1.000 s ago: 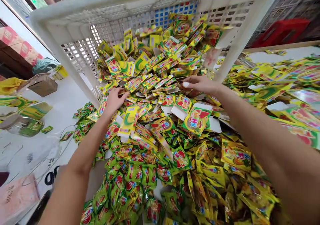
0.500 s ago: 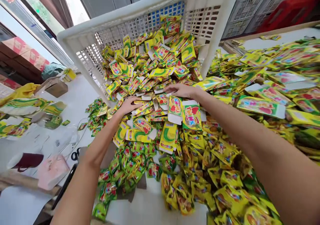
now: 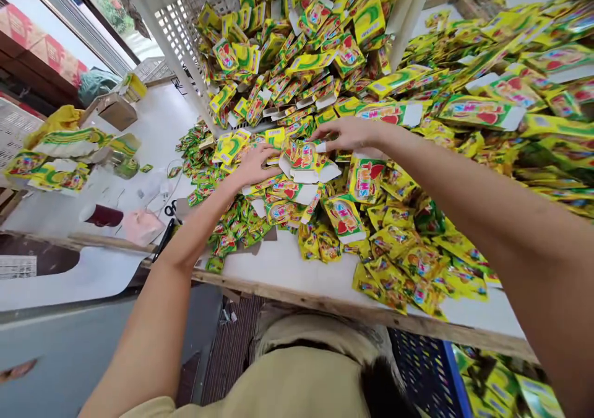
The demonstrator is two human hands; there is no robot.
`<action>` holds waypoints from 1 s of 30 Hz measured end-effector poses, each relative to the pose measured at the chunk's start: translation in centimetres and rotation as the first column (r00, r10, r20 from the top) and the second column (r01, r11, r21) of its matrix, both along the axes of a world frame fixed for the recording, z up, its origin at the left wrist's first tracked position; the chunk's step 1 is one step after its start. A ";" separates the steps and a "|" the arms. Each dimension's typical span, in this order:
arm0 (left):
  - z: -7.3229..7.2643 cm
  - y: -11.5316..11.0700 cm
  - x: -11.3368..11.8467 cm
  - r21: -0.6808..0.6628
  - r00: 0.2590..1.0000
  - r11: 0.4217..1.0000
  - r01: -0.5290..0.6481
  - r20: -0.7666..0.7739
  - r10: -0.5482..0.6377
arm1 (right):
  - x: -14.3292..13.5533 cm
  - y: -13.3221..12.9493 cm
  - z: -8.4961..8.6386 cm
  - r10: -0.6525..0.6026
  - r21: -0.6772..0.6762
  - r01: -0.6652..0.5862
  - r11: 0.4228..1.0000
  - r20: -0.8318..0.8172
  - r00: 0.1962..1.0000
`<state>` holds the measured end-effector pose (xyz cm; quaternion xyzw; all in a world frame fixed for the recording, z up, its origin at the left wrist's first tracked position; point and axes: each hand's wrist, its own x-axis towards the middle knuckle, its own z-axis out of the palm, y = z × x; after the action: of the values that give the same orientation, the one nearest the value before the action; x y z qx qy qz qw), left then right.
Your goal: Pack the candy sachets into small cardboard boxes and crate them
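My left hand [image 3: 254,165] rests on the heap of small yellow candy boxes, its fingers spread and its thumb apart. My right hand [image 3: 350,134] reaches in from the other side, fingers curved and apart, by the edge of a yellow box with open white flaps [image 3: 305,158]. That box lies between my hands; whether the right fingertips touch it I cannot tell. Nearer me lie a tilted box [image 3: 344,218] and another yellow box [image 3: 366,178]. Behind my hands, a white plastic basket [image 3: 174,49] lies on its side with a pile of boxes spilling from its mouth.
Yellow sachets [image 3: 420,260] and green sachets [image 3: 241,226] cover the table near its wooden front edge [image 3: 297,300]. Flattened cartons [image 3: 482,111] spread along the right. To the left are scissors [image 3: 171,208], a dark red cup [image 3: 106,215] and a clear jar [image 3: 123,163].
The view has tipped down towards my body and the table's front edge. My hands have drawn back from the basket's mouth, and boxes have shifted nearer me.
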<state>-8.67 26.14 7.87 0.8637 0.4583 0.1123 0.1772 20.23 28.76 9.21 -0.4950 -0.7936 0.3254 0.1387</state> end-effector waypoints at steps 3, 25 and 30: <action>0.9 -2.6 -0.3 0.105 0.993 0.988 -0.113 0.040 0.109 | 0.4 -3.3 1.8 -0.097 0.204 0.091 0.975 0.023 0.995; -10.5 -19.9 6.4 -0.298 0.778 0.812 -0.503 0.254 0.575 | -4.6 -28.4 -11.2 -0.301 0.417 0.307 0.856 -0.083 0.950; -9.9 -22.3 5.2 -0.247 0.740 0.853 -0.459 0.424 0.522 | -1.6 -30.5 -10.3 -0.515 0.321 0.669 0.670 -0.447 0.731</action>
<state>-3.43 3.84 -2.03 0.6442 0.6177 0.3346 0.3026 18.64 -1.72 -1.13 -0.6209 -0.6059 0.1383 0.4778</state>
